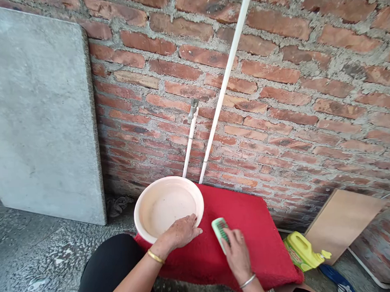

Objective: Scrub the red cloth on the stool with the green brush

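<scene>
A pale pink plastic basin (167, 199) sits at the left end of a block covered with red cloth (240, 204). My left hand (181, 231), a gold bangle at its wrist, is closed at the near right rim of the basin, fingers toward the inside and thumb outside. Part of the rim is hidden under it. In my right hand (238, 252) is a scrub brush (219, 232) with a pale green and white body and darker green bristles. It is held tilted over the middle of the red cloth; whether it touches the cloth I cannot tell.
Behind the cloth rises a brick wall (277, 93) with white pipes (223, 88) and a tap (193, 109). A grey slab (39, 115) leans at left. On the right are a yellow jug (303, 251), a tan board (346, 225) and a blue slipper (335, 278). The floor (50, 262) looks wet.
</scene>
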{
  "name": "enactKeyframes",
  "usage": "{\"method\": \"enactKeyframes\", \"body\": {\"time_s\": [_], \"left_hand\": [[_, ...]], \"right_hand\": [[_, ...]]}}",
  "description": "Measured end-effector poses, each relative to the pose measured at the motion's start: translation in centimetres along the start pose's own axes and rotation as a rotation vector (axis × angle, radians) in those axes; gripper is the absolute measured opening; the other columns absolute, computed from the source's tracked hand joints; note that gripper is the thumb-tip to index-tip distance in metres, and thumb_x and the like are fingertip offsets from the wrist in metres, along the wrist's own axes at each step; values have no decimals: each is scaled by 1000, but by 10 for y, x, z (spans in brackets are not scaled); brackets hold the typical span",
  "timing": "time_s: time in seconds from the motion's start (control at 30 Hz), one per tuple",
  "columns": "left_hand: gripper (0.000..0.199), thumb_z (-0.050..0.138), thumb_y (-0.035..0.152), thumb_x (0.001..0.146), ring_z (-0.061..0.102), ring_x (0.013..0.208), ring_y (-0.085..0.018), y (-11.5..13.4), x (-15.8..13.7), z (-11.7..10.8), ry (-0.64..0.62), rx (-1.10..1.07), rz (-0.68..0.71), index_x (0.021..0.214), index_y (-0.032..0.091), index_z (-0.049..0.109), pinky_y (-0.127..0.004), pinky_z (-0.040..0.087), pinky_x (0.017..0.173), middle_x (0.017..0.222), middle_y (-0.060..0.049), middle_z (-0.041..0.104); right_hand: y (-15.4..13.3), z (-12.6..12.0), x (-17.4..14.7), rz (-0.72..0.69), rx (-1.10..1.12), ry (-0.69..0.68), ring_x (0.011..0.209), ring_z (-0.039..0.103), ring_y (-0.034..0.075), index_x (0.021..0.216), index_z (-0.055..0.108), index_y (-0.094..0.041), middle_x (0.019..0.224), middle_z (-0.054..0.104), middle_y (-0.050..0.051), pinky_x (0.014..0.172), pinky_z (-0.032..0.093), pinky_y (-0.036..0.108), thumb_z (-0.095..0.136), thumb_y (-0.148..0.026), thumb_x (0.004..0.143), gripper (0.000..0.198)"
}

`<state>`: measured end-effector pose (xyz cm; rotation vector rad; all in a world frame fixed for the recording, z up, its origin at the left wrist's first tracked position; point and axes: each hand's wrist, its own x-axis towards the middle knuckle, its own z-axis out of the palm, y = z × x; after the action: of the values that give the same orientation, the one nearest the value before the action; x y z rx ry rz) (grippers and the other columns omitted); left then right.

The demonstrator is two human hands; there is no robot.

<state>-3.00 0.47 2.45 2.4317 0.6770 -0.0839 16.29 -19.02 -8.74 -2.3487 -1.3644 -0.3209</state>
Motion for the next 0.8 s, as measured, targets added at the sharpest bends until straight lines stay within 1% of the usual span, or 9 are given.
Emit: {"method": "enactKeyframes", "body": {"time_s": [0.07,0.13,0.2,0.27,0.37,0.47,0.63,0.7,0.8], "left_hand": [[46,44,44,95,63,120,-32,-1,0,1,4,-2,8,128,14,55,-40,46,101,128,-18,66],[48,44,44,95,62,121,-33,-2,1,2,7,-2,15,129,13,55,-41,45,102,129,-18,65],[49,44,44,95,61,122,-33,-3,2,3,3,-1,14,130,13,54,-41,45,104,130,-18,65],[49,43,44,95,61,123,-33,-3,2,3,-1,4,15,131,12,53,-41,44,104,131,-19,64],[47,44,44,95,63,119,-33,-1,1,2,-2,-1,9,128,13,54,-41,46,100,127,-18,66],[43,46,44,94,66,114,-32,0,0,0,-1,-4,-5,124,15,56,-40,48,97,124,-16,68],[46,45,45,94,65,115,-32,-4,2,3,2,-4,-4,127,15,55,-40,47,98,125,-16,67],[47,45,46,94,64,118,-32,-5,3,4,4,-8,2,129,14,55,-40,46,100,127,-17,66],[47,45,45,94,64,119,-32,-4,3,4,5,-4,1,129,14,55,-40,46,101,127,-17,66]], "right_hand": [[-39,15,-4,-183,10,-30,96,62,22,125,62,-37,106,62,4,87,52,36,54,-29,94,33],[-64,27,-8,-311,-12,-33,97,61,22,129,59,-39,107,61,3,88,52,36,60,-22,90,43],[-74,34,-6,-361,-46,-19,97,59,23,130,59,-37,105,60,3,87,52,36,64,-20,88,45],[-67,35,2,-336,-93,-12,94,59,22,128,61,-36,103,60,4,86,51,36,63,-22,89,41],[-33,24,23,-187,-196,-18,90,60,22,126,64,-35,102,62,4,83,51,35,60,-27,93,34],[23,4,36,53,-329,-36,89,63,23,126,66,-30,102,63,8,81,49,35,55,-34,96,32],[116,-27,19,476,-530,28,82,65,25,131,64,-20,101,64,15,74,48,37,43,-43,100,44],[137,-32,7,552,-541,63,80,66,25,134,61,-19,102,63,15,71,48,38,40,-45,100,48],[149,-33,-4,566,-521,90,79,66,26,134,60,-19,103,63,15,68,48,38,38,-46,99,50]]}}
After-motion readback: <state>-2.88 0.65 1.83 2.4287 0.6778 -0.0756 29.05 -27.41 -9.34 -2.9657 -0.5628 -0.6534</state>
